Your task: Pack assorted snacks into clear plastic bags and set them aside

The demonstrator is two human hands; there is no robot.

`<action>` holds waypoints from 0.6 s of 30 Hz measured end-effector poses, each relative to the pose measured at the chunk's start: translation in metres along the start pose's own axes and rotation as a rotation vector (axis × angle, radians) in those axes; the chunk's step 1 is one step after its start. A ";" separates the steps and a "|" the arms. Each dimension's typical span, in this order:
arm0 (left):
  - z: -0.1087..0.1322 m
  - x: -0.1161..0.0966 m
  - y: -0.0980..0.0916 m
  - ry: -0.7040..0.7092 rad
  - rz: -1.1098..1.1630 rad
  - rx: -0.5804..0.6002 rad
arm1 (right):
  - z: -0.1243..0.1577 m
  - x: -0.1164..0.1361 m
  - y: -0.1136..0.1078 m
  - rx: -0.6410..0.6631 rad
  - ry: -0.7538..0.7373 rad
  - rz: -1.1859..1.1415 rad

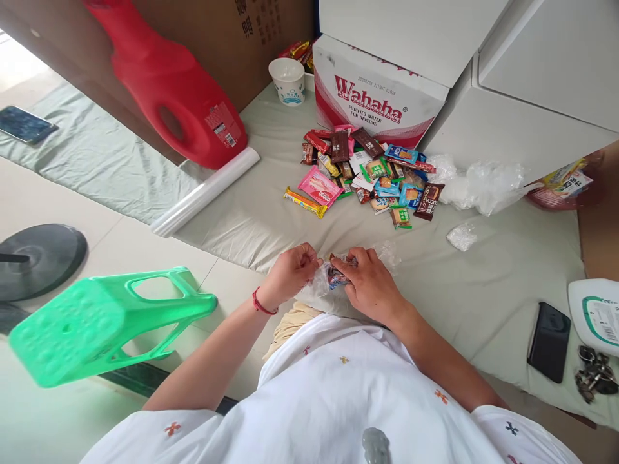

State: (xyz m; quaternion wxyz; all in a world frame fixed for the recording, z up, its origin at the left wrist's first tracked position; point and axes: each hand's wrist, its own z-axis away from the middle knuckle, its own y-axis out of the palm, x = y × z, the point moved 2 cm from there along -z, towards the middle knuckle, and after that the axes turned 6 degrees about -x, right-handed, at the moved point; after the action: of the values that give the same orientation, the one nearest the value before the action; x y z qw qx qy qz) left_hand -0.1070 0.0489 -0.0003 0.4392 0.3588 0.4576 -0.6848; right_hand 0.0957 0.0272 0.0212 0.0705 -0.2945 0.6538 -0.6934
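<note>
My left hand (290, 274) and my right hand (368, 283) are close together just in front of my body, both with fingers closed on a clear plastic bag (320, 283) that holds a few wrapped snacks (337, 277). The left hand pinches the bag's edge, while the right hand covers its other side. A pile of several wrapped snacks (367, 171) lies on the pale green sheet (271, 219) beyond my hands.
A Wahaha water carton (377, 96), a paper cup (287, 80), a red jug (178, 90), a cling film roll (206, 191) and loose clear bags (478, 183) lie ahead. A green stool (104, 322) is at left. A black phone (549, 341) and keys (596, 374) lie at right.
</note>
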 end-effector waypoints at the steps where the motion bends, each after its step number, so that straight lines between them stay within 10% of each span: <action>1: 0.000 -0.005 0.006 -0.042 0.133 0.013 | 0.000 0.001 0.000 -0.002 -0.008 -0.003; 8: -0.002 -0.024 0.045 -0.266 0.687 -0.047 | 0.000 -0.007 0.004 -0.048 -0.041 -0.086; 18: 0.007 -0.011 0.058 -0.098 0.599 -0.078 | 0.007 -0.021 0.018 -0.235 -0.068 -0.290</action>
State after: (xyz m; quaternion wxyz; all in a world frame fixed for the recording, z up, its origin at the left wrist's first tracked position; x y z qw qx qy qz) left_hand -0.0497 0.0340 -0.0064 0.6564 0.4273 0.3358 -0.5232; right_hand 0.1113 0.0291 -0.0028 -0.0430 -0.4153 0.6781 -0.6048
